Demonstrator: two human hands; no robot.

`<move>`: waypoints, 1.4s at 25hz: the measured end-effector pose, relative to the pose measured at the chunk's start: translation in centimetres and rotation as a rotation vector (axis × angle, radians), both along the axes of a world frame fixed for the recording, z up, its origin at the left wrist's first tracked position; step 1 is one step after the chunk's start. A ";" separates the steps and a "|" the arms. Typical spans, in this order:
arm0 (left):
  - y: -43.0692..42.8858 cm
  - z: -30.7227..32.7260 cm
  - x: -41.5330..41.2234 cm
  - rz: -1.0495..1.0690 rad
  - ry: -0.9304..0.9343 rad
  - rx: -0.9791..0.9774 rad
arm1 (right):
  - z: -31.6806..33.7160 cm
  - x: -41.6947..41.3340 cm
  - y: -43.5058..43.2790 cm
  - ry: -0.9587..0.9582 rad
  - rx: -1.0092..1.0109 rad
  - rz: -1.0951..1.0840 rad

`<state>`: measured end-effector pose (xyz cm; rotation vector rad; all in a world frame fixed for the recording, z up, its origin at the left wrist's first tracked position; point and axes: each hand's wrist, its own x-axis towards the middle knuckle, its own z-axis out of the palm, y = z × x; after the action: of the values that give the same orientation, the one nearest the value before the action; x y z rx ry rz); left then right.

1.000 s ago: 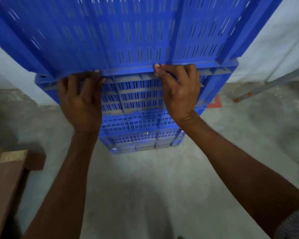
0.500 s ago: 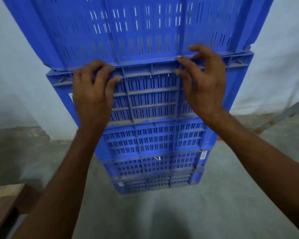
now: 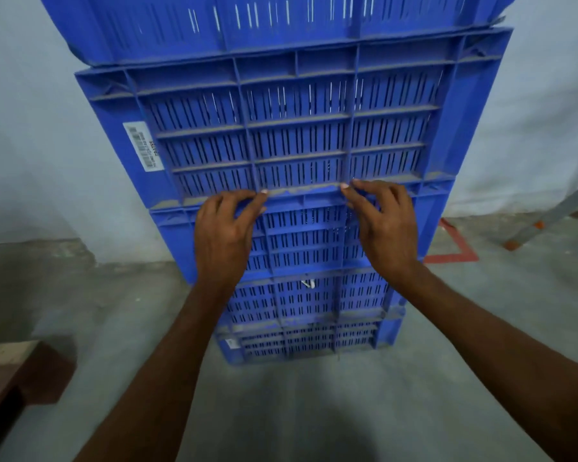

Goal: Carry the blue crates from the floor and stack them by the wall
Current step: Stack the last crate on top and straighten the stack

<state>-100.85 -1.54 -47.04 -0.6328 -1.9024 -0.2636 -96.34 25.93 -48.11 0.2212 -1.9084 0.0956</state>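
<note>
Several blue slatted crates stand stacked on the floor against a pale wall (image 3: 30, 135). The top crate (image 3: 281, 25) runs out of the frame above. Under it sits a crate with a white barcode label (image 3: 297, 128). My left hand (image 3: 224, 238) and my right hand (image 3: 387, 231) are side by side at the seam below that labelled crate. Their bent fingertips touch the dusty rim of the third crate (image 3: 301, 235). Neither hand carries a crate. Two more crates (image 3: 307, 305) lie below, down to the floor.
A brown wooden bench corner (image 3: 10, 371) juts in at the lower left. Red tape (image 3: 454, 255) marks the grey concrete floor right of the stack. A slanted grey metal leg with orange feet (image 3: 548, 218) leans at the far right.
The top crate has settled onto the stack. Both hands have left its lower edge and dropped one crate down to the seam below. The view has risen and pulled back.
</note>
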 end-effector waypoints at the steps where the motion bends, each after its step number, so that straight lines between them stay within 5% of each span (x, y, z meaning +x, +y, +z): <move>1: 0.1 0.2 -0.2 -0.003 0.011 0.021 | 0.3 -0.3 -0.1 0.037 0.001 -0.020; 6: 1.2 -0.2 0.3 0.057 0.104 0.109 | 1.4 -0.1 -0.8 0.143 -0.058 0.002; 9: 1.3 -3.9 1.8 0.076 -0.156 0.200 | -2.8 1.7 -0.9 0.032 -0.160 0.025; 12: 1.4 -7.4 2.4 0.082 -0.495 0.233 | -8.8 2.1 0.9 -0.300 -0.066 -0.013; 17: 2.2 -8.6 1.4 0.103 -0.411 0.076 | -12.5 1.4 2.3 -0.426 0.070 -0.095; 20: 0.5 -13.3 2.1 0.103 -0.458 -0.207 | -13.0 1.8 1.6 -0.408 0.047 -0.103; 23: -0.8 -15.0 5.0 0.158 -0.632 0.020 | -11.2 1.9 0.5 -0.474 -0.041 -0.109; 28: 0.3 -9.1 3.2 0.127 -0.485 0.322 | -8.9 2.0 -2.7 -0.419 -0.254 0.059; 31: 0.8 -7.9 2.3 0.111 -0.457 0.325 | -6.3 1.5 -5.2 -0.360 -0.504 0.003; 35: 1.2 -4.3 2.6 0.052 -0.262 0.378 | -2.2 1.1 -4.8 -0.188 -0.541 -0.075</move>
<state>-98.24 -0.33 -51.39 -0.3042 -2.0400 -0.6819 -95.29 21.18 -50.31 -0.2326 -1.9975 0.5892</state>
